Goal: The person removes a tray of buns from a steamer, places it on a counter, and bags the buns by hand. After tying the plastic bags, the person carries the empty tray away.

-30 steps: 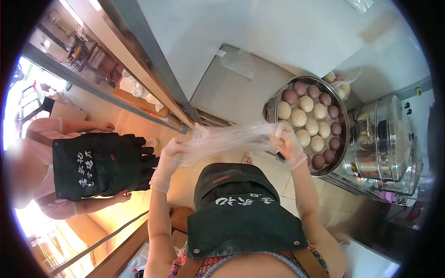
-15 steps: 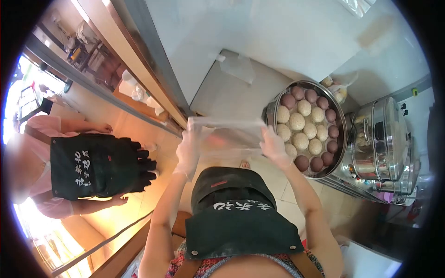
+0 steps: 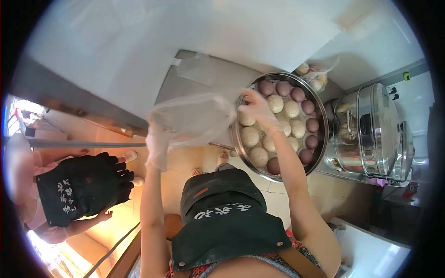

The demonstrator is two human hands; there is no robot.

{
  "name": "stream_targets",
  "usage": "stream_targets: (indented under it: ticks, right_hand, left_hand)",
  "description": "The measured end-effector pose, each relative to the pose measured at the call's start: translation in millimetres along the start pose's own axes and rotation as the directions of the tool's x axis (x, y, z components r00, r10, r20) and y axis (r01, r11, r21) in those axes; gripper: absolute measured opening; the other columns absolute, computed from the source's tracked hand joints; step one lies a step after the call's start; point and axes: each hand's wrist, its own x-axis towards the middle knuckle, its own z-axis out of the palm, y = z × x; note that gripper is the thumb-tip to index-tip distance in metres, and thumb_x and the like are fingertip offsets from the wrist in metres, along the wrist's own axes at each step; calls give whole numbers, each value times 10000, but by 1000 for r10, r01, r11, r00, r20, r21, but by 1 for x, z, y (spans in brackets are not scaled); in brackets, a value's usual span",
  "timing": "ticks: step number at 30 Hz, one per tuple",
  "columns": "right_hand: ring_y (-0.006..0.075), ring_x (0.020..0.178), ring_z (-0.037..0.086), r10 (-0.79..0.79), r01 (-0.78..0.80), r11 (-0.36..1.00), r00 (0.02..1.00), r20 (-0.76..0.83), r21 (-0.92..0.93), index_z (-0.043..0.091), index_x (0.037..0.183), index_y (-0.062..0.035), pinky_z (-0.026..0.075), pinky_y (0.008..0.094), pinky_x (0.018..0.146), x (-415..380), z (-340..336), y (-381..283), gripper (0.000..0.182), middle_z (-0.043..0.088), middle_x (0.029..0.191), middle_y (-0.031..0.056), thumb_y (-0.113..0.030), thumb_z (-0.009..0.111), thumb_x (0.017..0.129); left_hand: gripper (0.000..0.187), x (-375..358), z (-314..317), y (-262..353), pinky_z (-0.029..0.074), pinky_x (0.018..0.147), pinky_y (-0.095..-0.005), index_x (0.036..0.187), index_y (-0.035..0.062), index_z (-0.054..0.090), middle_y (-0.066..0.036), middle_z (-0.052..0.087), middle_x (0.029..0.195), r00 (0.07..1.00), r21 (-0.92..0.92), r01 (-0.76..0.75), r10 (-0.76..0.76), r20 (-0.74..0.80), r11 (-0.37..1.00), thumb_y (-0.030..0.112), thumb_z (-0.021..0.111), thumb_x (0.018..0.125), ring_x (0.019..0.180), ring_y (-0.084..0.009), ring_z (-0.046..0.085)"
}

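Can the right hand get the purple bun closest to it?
Probably yes: the right hand is over the round metal pan, close to that purple bun, and nothing seems to block it. I can't tell whether it also touches the plastic bag in the left hand.

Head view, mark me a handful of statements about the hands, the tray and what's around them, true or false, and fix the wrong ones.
1. The left hand holds a clear plastic bag. True.
2. Both hands are bare. False: both wear thin see-through gloves.
3. The right hand shows over the round tray. True.
4. All the buns in the tray are purple. False: there are pale buns as well as purple buns.
5. The metal pot is left of the tray in the picture. False: it is to the right.
6. The other person wears a dark apron. True.
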Motion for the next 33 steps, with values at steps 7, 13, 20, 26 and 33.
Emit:
stream_targets:
  ticks: [7,13,20,26,33]
  right_hand:
    - [323,1087,619,75,-346,804,866,-494,-484,513,1329,-18,496,368,930,13,-99,104,747,634,1164,182,-254,823,692]
    - [372,1117,585,163,-446,525,888,-429,-725,439,1344,43,496,419,922,33,-74,106,915,594,1201,227,-329,873,630]
    - [374,1173,563,209,-431,709,884,-418,-558,390,1396,49,485,400,977,44,-95,147,936,567,1258,242,-257,859,646]
    - [268,1209,568,200,-206,979,951,-234,-3,410,1418,15,456,345,1013,13,-103,75,906,559,1330,192,-234,832,656]
    - [295,1278,477,-18,36,999,922,388,-39,447,1392,-31,417,360,1049,0,91,-36,857,540,1308,180,-265,830,661]
  left_hand:
    - [904,-2,15,6,506,858,-393,1533,99,131,-152,664,1058,996,121,59,-50,-76,991,205,673,818,952,-309,661]
    - [783,-18,29,44,461,962,-411,1513,74,206,-123,627,1191,992,435,58,-2,-128,899,186,631,865,1044,-297,628]
    - [600,-5,39,10,328,1106,-462,1477,62,296,-100,592,1260,885,902,-241,302,356,-358,100,535,928,1198,-281,540]
    - [648,13,53,-18,269,1138,-556,1499,-2,244,-139,613,1237,858,892,-265,334,391,-365,81,518,917,1227,-305,535]
    - [804,-18,35,30,501,889,-458,1543,135,121,-167,600,1266,998,497,-50,22,61,866,154,573,879,1048,-375,630]
